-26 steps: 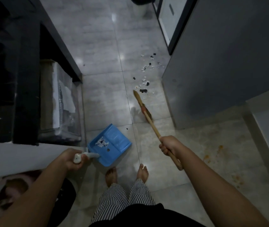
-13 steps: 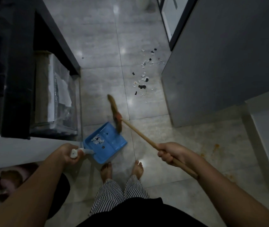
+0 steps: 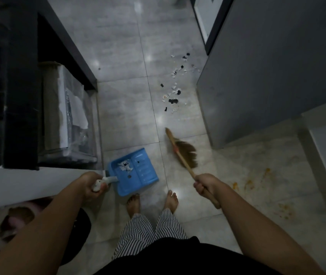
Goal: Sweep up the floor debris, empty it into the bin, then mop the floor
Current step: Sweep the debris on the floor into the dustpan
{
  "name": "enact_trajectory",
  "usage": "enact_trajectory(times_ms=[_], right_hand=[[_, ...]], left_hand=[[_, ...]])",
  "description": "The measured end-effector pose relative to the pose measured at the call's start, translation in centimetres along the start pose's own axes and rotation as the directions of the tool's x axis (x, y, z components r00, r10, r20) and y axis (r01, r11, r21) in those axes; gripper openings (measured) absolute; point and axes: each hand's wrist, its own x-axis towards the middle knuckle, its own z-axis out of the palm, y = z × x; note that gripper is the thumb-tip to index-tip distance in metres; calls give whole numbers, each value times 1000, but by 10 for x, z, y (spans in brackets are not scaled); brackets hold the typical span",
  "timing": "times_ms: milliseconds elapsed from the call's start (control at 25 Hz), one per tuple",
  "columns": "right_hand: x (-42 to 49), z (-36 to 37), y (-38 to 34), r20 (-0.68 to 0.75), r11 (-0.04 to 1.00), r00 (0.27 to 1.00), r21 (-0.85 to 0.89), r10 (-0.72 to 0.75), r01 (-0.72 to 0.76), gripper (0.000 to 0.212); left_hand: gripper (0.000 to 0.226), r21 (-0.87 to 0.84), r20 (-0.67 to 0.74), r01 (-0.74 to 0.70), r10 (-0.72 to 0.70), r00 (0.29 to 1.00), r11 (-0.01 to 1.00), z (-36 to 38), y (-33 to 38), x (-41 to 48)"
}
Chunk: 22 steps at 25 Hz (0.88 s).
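A blue dustpan (image 3: 138, 175) rests on the tiled floor just ahead of my bare feet, with white and black scraps inside it. My left hand (image 3: 91, 185) grips its pale handle. My right hand (image 3: 205, 184) is closed around the wooden stick of a straw broom (image 3: 186, 153), whose bristles lie to the right of the dustpan. A scatter of black and white debris (image 3: 175, 92) lies farther ahead on the floor, near the grey cabinet corner.
A grey cabinet (image 3: 267, 76) stands on the right and a black counter (image 3: 19, 96) on the left, with a plastic-wrapped box (image 3: 66, 120) beneath it. Orange stains (image 3: 249, 183) mark the floor at right. A dark round object (image 3: 80, 231) sits by my left leg.
The broom went from the debris to the dustpan's edge, then swung back out to the right of the dustpan. The dustpan has stayed put in my left hand.
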Motion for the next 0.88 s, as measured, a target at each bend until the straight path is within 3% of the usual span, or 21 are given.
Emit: enact_trajectory(times_ms=[120,240,400,520,720,880], right_hand=[[-14,25,15,151,999,988,31,16,-21,23],[-41,25,12,167,998,985,-36,-46,53,19],[-71,-5,-10,74,965,976,-151,-205,214,16],[-77,-35,-30,-22,949,954,-111,-299,295,17],[-58,-51,-113,-131,939,930,-46,-344,341,25],[-27,-31,-190,-198,932,916,-178,-348,316,31]], left_hand=[[23,29,30,29,-30,999,999,4,5,0],[27,14,27,21,-21,999,1000,14,9,-8],[18,-121,24,-56,59,998,991,41,13,-32],[19,-182,34,-105,113,993,978,58,26,-48],[23,-206,113,-134,159,981,969,76,83,-57],[18,-150,113,-112,130,985,982,79,153,-34]])
